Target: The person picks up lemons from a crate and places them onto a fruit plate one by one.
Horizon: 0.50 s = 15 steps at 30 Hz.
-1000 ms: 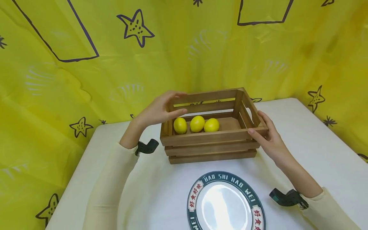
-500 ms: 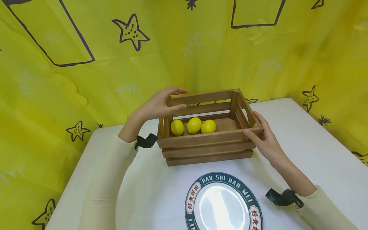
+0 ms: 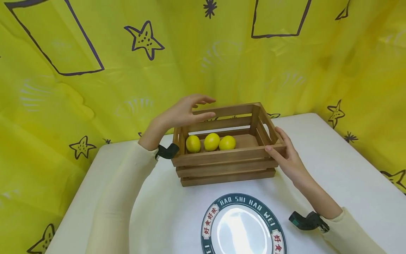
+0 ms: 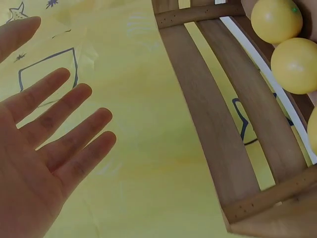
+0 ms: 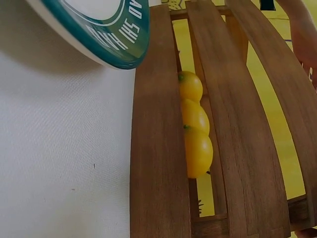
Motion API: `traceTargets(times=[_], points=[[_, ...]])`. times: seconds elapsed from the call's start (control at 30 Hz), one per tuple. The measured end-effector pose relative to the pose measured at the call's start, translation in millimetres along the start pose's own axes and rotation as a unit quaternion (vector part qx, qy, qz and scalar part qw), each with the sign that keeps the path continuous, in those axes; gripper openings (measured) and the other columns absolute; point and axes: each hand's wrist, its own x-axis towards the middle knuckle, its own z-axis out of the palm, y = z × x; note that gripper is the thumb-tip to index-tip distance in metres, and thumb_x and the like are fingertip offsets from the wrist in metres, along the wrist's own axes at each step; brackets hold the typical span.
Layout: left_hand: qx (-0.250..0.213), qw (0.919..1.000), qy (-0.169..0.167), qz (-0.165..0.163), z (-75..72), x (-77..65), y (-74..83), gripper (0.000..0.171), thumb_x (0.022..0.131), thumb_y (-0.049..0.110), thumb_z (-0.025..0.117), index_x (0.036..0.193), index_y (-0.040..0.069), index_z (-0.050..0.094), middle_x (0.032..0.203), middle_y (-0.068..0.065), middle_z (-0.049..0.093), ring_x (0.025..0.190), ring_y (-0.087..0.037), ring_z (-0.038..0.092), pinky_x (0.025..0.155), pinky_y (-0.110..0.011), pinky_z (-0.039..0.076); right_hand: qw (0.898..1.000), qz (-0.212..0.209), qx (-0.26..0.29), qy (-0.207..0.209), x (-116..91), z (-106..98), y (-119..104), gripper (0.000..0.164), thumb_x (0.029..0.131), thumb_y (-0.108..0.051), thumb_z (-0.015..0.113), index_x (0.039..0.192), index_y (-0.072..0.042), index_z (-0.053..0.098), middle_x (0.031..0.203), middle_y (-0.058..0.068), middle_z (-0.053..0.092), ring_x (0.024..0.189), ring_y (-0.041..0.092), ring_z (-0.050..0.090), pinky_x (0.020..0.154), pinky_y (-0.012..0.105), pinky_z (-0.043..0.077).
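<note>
A slatted wooden crate (image 3: 225,154) stands on the white table, with three yellow lemons (image 3: 211,141) side by side toward its left end. Over the crate's back left corner hovers my left hand (image 3: 191,111), fingers spread and nothing held. The left wrist view shows that hand (image 4: 54,134) with its palm bare, apart from the slats. My right hand (image 3: 290,160) grips the crate's near right corner, thumb on the front top slat and fingers along the right end. Through the slats, the lemons (image 5: 197,151) show in the right wrist view.
A round plate (image 3: 207,222) with a green lettered rim and shiny white middle lies in front of the crate. Behind the white table (image 3: 161,208) hangs a yellow curtain (image 3: 177,60) with drawn starfish.
My left hand has moved right and slightly up over the crate's back left corner. The right hand keeps its hold on the crate. The whole head view has shifted slightly.
</note>
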Motion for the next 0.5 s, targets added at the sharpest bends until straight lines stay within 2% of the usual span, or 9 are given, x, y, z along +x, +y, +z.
traceTargets(times=[0.27, 0.5], points=[[-0.021, 0.9996, -0.002, 0.022, 9.6, 19.1, 5.0, 0.053, 0.096, 0.031, 0.062, 0.141, 0.01, 0.048, 0.143, -0.004, 0.05, 0.133, -0.022, 0.043, 0.113, -0.039, 0.033, 1.0, -0.004, -0.002, 0.006, -2, -2, 1, 0.078, 0.098, -0.027, 0.057, 0.158, -0.028, 0.007, 0.164, 0.005, 0.001, 0.148, 0.038, -0.002, 0.106, 0.077, 0.004], [-0.032, 0.999, -0.003, 0.033, 17.8, 35.9, 5.3, 0.052, 0.095, 0.03, 0.063, 0.141, 0.009, 0.048, 0.143, -0.005, 0.05, 0.132, -0.023, 0.045, 0.11, -0.039, 0.037, 1.0, -0.004, 0.004, 0.012, -2, 3, 0, 0.078, 0.098, -0.028, 0.058, 0.158, -0.028, 0.008, 0.164, 0.005, 0.002, 0.149, 0.037, -0.001, 0.107, 0.076, 0.004]])
